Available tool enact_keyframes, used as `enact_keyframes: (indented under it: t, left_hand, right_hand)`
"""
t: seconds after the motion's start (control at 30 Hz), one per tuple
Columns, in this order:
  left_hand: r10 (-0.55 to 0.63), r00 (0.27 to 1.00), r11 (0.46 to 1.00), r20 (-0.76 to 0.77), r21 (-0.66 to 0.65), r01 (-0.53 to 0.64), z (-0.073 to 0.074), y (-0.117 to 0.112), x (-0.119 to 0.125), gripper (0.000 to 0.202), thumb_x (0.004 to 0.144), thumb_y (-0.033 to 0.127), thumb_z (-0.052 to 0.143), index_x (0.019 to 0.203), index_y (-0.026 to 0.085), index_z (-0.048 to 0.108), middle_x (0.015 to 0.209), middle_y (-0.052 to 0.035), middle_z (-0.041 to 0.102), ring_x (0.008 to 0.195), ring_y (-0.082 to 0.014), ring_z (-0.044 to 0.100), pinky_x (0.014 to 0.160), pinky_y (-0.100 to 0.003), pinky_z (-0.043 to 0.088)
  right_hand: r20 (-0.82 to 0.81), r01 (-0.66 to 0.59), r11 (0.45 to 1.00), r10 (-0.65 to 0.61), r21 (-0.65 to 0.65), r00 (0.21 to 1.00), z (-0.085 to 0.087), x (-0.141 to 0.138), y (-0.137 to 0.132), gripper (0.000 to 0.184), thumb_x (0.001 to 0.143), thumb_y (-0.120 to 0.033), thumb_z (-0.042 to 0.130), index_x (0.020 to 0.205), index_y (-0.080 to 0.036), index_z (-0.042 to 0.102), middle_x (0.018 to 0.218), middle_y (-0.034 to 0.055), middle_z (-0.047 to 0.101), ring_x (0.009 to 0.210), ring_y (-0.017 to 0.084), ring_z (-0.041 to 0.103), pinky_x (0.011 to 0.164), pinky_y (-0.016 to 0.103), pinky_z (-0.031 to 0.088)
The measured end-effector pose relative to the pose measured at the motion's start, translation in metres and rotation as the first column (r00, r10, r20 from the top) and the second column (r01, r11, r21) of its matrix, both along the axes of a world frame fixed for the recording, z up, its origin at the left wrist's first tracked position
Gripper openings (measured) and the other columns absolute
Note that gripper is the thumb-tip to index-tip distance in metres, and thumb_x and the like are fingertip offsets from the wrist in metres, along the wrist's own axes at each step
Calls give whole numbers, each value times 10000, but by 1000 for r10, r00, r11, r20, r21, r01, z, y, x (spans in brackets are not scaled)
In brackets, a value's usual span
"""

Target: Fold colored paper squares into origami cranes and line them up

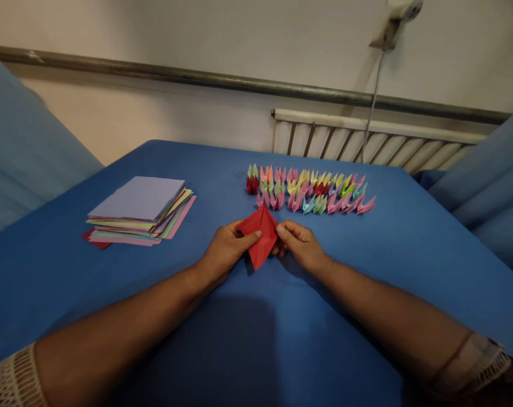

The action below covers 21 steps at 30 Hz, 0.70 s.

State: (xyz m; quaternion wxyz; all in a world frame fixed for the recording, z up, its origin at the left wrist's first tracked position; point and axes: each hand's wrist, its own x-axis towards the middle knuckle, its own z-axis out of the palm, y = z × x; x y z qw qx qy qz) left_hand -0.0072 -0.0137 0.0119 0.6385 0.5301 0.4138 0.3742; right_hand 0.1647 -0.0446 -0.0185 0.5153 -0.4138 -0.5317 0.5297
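Note:
A red sheet of origami paper, folded into a diamond with crease lines, is held just above the blue table between my two hands. My left hand grips its left side, thumb lying on the front face and fingers behind. At the right corner, my right hand pinches the edge between thumb and index finger, the other fingers curled underneath. Just beyond the paper stand rows of small folded paper cranes in pink, yellow, green, red and blue.
A stack of coloured square paper lies on the left of the blue table, with a red piece poking out beneath. Behind the table are a radiator, a wall pipe and a socket with a hanging cord. Blue curtains hang at both sides.

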Motion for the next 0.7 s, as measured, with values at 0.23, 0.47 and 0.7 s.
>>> enact_keyframes:
  t: [0.23, 0.47, 0.7]
  left_hand:
    - [-137, 990, 990, -29, 11, 138, -1, -3, 1, 253, 744, 349, 734, 905, 157, 700, 768, -33, 716, 674, -148, 644, 678, -266, 518]
    - [-197, 980, 980, -18, -14, 197, 3, -7, 1, 207, 701, 327, 769, 838, 178, 728, 802, -31, 726, 736, -156, 656, 721, -261, 519]
    - [-213, 976, 975, 36, -63, 215, 3, -7, 0, 188, 682, 248, 775, 854, 184, 733, 872, -42, 734, 775, -155, 663, 745, -255, 514]
  right_hand:
    - [3, -27, 1000, 27, 10, 1000, 0, -4, 1, 381, 768, -555, 697, 793, -189, 595, 634, -34, 592, 489, 86, 533, 469, 227, 441]
    - [-8, 32, 999, -31, 15, 999, 2, -4, 0, 397, 773, -571, 680, 762, -186, 586, 623, -41, 575, 461, 78, 511, 453, 227, 440]
    - [-10, 45, 999, -45, -6, 999, 4, -1, -1, 439, 833, -633, 564, 758, -202, 535, 583, -36, 576, 492, 102, 550, 478, 233, 439]
